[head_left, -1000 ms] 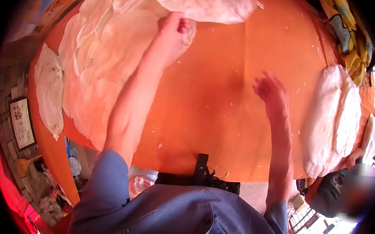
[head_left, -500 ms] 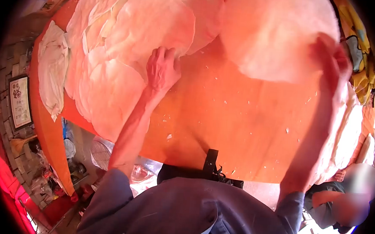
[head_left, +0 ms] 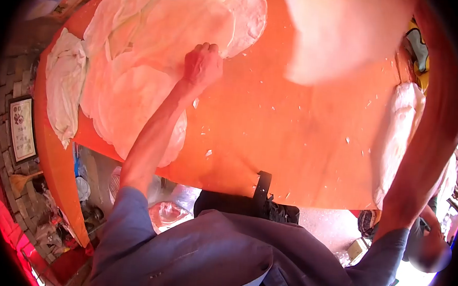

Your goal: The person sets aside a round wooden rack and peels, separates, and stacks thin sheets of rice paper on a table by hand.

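So in the head view, the right arm (head_left: 423, 137) is the big thing in the way, covering part of the one long white bundle (head_left: 400, 121) on the right of the orange worktop (head_left: 270, 145). Its hand is out of the picture, so can't tell what those fingers are doing. One big pale sheet (head_left: 338, 37) is top right, all blurry, no idea how much of it touches the worktop. Left hand (head_left: 203, 65) is at the edge of the sheet pile (head_left: 162, 33), fingers curled in narrow; can't tell if they're pinching anything. Pile overlaps too much to count. There's one crumpled white piece (head_left: 65, 85) far left, lots of little scraps (head_left: 208, 153), one black strap (head_left: 262, 189) over the near edge, and one other person (head_left: 433, 226) lower right. One framed sign (head_left: 22, 129) has characters, too small to read.
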Motion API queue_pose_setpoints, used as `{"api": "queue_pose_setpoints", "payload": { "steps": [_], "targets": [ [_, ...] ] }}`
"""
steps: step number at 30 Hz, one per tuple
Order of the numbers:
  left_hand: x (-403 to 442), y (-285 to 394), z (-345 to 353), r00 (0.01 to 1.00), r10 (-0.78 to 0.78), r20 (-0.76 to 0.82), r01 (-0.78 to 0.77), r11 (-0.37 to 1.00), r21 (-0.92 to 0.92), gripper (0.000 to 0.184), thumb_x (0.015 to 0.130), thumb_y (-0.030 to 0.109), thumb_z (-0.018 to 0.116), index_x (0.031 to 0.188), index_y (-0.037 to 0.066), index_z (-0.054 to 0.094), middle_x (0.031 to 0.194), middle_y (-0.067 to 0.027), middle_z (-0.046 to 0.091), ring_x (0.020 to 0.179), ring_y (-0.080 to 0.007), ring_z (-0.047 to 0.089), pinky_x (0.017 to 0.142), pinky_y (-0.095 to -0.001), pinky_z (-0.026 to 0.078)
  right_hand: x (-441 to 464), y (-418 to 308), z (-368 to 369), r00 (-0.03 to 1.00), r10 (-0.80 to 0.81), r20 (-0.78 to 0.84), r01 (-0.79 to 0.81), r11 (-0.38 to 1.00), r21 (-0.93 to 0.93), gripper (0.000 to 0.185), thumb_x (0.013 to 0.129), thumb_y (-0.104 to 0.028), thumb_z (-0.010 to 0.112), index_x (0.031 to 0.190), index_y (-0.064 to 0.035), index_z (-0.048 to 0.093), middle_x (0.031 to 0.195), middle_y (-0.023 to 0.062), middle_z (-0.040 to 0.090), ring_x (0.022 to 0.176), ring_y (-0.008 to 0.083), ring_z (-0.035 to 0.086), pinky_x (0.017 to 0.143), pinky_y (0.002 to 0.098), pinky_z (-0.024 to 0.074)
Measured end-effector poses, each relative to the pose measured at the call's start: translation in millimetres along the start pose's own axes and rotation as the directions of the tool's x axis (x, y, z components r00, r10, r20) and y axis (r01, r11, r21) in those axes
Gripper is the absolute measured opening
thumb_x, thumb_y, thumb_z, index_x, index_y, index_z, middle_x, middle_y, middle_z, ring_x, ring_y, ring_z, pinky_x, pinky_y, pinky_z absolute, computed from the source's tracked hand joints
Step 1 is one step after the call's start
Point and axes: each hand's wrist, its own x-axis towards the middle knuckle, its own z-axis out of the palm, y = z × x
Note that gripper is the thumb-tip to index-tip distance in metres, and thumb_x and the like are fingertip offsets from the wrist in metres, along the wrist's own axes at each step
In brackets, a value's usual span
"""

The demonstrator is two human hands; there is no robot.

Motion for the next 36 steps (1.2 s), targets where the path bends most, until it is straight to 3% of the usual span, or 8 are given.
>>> {"api": "queue_pose_setpoints", "payload": {
  "steps": [4, 8, 14, 17, 20, 25, 27, 36],
  "targets": [
    [-11.0, 49.7, -14.2, 0.977, 0.074, -0.201, -0.106, 0.982, -0.155, 0.009, 0.075, 0.012, 0.058, 0.077, 0.004, 0.055, 0.077, -0.0125, 0.057, 0.070, -0.0319, 0.059, 0.052, -0.0440, 0.049, 14.2, 40.9, 26.1, 0.939, -0.091, -0.331, 0.216, 0.906, 0.365, 0.020, 0.084, -0.011, 0.061, 0.101, -0.0010, 0.065, 0.086, 0.0109, 0.067, 0.082, 0.0186, 0.065, 0.073, 0.0334, 0.0536],
    [-39.2, 128.5, -11.3, 0.981, 0.089, -0.170, -0.141, 0.935, -0.324, 0.012, 0.074, 0.008, 0.060, 0.084, 0.005, 0.054, 0.075, -0.0104, 0.056, 0.072, -0.0288, 0.059, 0.056, -0.0387, 0.050, -26.9, 160.6, 49.2, 0.896, 0.333, -0.294, -0.171, 0.870, 0.463, 0.026, 0.084, -0.026, 0.068, 0.100, -0.0050, 0.069, 0.080, 0.0044, 0.068, 0.071, 0.0127, 0.063, 0.064, 0.0287, 0.0502],
    [-91.9, 164.0, -9.5, 0.984, 0.027, -0.174, -0.107, 0.877, -0.469, 0.011, 0.073, -0.001, 0.061, 0.082, 0.001, 0.055, 0.075, -0.0135, 0.059, 0.069, -0.0298, 0.060, 0.055, -0.0380, 0.050, -124.8, 278.1, 114.9, 0.703, 0.567, -0.428, -0.642, 0.766, -0.040, 0.033, 0.078, -0.029, 0.073, 0.087, 0.0029, 0.068, 0.078, 0.0053, 0.067, 0.068, 0.0138, 0.060, 0.061, 0.0304, 0.0490],
    [-104.7, 166.8, -13.6, 0.981, -0.024, -0.192, -0.076, 0.865, -0.496, 0.011, 0.073, -0.003, 0.063, 0.081, 0.002, 0.058, 0.076, -0.0122, 0.061, 0.067, -0.0283, 0.062, 0.053, -0.0361, 0.050, -140.2, 265.1, 134.0, 0.590, 0.701, -0.400, -0.691, 0.695, 0.198, 0.029, 0.078, -0.023, 0.073, 0.091, 0.0022, 0.067, 0.079, 0.0061, 0.067, 0.070, 0.0153, 0.061, 0.059, 0.0313, 0.0494],
    [-124.7, 157.8, -32.3, 0.975, -0.025, -0.223, -0.094, 0.856, -0.508, 0.015, 0.074, 0.000, 0.066, 0.088, 0.003, 0.061, 0.076, -0.0108, 0.061, 0.068, -0.0275, 0.062, 0.056, -0.0355, 0.051, -142.6, 265.6, 147.6, 0.568, 0.776, -0.273, -0.480, 0.582, 0.656, 0.029, 0.075, -0.012, 0.074, 0.099, -0.0004, 0.064, 0.090, 0.0078, 0.067, 0.072, 0.0162, 0.062, 0.055, 0.0298, 0.0501],
    [-186.0, 72.3, -62.3, 0.948, -0.303, -0.096, 0.297, 0.952, -0.069, 0.044, 0.076, 0.017, 0.071, 0.115, 0.002, 0.058, 0.110, -0.0176, 0.054, 0.102, -0.0348, 0.055, 0.083, -0.0436, 0.047, -180.2, 240.8, 75.2, 0.720, 0.420, -0.552, -0.318, 0.907, 0.275, 0.040, 0.077, -0.009, 0.074, 0.115, -0.0055, 0.062, 0.092, 0.0051, 0.066, 0.074, 0.0109, 0.060, 0.059, 0.0231, 0.0468],
    [-199.6, 42.2, -62.6, 0.929, -0.366, -0.053, 0.368, 0.930, 0.023, 0.051, 0.076, 0.016, 0.069, 0.122, 0.001, 0.053, 0.116, -0.0194, 0.052, 0.107, -0.0361, 0.052, 0.090, -0.0440, 0.044, -198.8, 216.1, 3.2, 0.736, 0.236, -0.634, -0.413, 0.899, -0.145, 0.044, 0.082, -0.009, 0.070, 0.124, -0.0054, 0.058, 0.110, 0.0076, 0.064, 0.084, 0.0130, 0.061, 0.070, 0.0244, 0.0498],
    [-200.3, 15.3, -75.6, 0.907, -0.404, 0.118, 0.404, 0.914, 0.027, 0.071, 0.068, 0.000, 0.058, 0.136, 0.004, 0.041, 0.122, -0.0189, 0.052, 0.100, -0.0370, 0.056, 0.075, -0.0425, 0.053, -376.9, 216.4, -192.3, 0.469, 0.338, -0.816, -0.881, 0.241, -0.407, 0.047, 0.088, -0.025, 0.062, 0.130, -0.0052, 0.052, 0.111, 0.0103, 0.063, 0.088, 0.0172, 0.062, 0.076, 0.0300, 0.0505]
  ]
}}
